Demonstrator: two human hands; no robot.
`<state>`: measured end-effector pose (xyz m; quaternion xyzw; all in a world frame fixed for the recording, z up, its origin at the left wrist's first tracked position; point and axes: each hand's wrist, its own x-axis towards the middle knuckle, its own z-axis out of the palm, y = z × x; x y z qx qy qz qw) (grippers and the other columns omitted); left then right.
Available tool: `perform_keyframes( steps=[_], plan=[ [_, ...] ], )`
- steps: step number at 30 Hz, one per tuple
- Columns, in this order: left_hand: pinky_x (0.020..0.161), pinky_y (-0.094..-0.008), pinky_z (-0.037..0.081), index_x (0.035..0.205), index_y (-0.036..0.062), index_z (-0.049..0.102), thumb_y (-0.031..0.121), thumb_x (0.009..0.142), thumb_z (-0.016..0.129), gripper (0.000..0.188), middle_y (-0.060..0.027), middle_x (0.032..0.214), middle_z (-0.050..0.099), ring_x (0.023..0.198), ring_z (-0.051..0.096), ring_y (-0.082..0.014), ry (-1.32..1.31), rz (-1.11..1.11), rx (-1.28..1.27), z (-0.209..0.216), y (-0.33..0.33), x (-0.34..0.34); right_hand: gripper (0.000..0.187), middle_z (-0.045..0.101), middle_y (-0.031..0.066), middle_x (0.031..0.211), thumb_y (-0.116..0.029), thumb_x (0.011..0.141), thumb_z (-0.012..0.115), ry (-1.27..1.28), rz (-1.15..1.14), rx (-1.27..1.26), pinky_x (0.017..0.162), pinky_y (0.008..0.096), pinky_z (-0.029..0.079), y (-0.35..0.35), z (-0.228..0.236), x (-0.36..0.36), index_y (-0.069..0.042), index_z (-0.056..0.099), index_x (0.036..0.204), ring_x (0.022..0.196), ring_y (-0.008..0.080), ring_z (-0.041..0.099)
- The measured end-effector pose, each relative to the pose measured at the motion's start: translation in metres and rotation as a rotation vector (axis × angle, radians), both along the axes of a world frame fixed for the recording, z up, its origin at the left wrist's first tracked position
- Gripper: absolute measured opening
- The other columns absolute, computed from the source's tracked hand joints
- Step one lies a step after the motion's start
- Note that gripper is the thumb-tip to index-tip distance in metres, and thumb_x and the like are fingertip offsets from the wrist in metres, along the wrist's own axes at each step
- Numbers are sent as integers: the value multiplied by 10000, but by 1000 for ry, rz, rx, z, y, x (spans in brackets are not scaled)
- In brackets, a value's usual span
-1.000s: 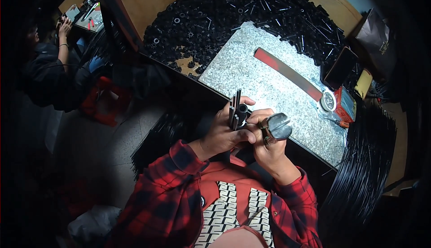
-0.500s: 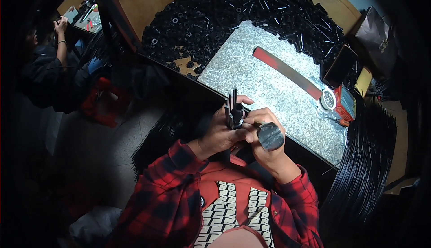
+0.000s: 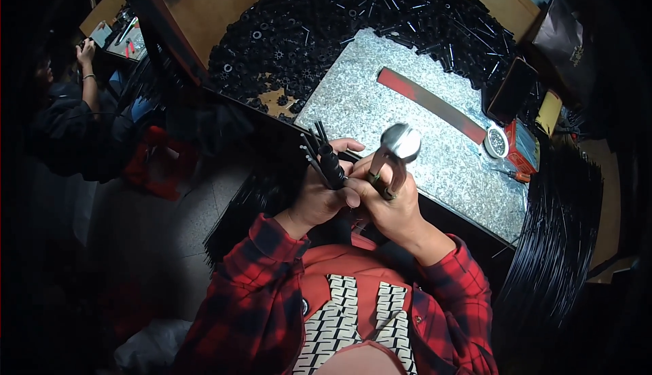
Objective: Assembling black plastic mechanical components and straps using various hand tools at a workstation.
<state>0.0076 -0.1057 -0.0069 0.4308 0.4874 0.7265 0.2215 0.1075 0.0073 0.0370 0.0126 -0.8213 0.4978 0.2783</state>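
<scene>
My left hand (image 3: 314, 197) is closed around a black ribbed cylindrical part (image 3: 331, 166) and several thin dark rods (image 3: 313, 150). The rods fan upward beside the part, some with pale ends. Close against it, my right hand (image 3: 397, 213) grips a hammer (image 3: 401, 142); its shiny rounded metal head points up, and most of the handle is hidden. The fingers of both hands meet at the base of the black part. Both hands are over the near edge of a speckled grey slab (image 3: 339, 103).
A red-and-grey flat bar (image 3: 431, 105) lies across the slab. Behind it spreads a heap of small black parts (image 3: 299, 42). A white cup (image 3: 496, 142), red box (image 3: 519, 147), screwdriver (image 3: 514, 175) and phone (image 3: 513, 90) are at right, above long black rods (image 3: 550, 239). A co-worker (image 3: 75, 117) sits far left.
Both hands have shifted slightly left, and the rods in my left hand now lean left. The hammer has turned and risen, showing its shiny rounded end instead of the dark face.
</scene>
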Motion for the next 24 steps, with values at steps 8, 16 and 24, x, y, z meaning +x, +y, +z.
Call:
perform_keyframes(
  steps=[8, 16, 24],
  plan=[
    [824, -284, 432, 1236, -9, 462, 606, 626, 737, 909, -28, 925, 581, 866, 547, -118, -56, -151, -145, 5, -5, -6, 175, 559, 115, 757, -53, 778, 705, -174, -2, -13, 628, 332, 468, -2, 14, 1, 13, 551, 826, 692, 257, 584],
    [523, -196, 362, 1198, -58, 366, 414, 635, 832, 870, 44, 584, 430, 520, 437, -54, -227, -77, -24, -10, -7, -14, 401, 511, 70, 752, -122, 791, 713, -519, -55, 104, 581, 315, 422, 33, 32, 55, -13, 523, 1127, 617, 188, 508],
    [545, -186, 368, 1104, -45, 481, 288, 660, 853, 668, 54, 619, 472, 572, 459, -33, -198, -89, -21, -9, 1, -11, 768, 453, 105, 704, 67, 583, 623, -417, -204, 962, 485, 386, 422, 41, 48, 97, -69, 491, 1327, 543, 266, 514]
  ],
)
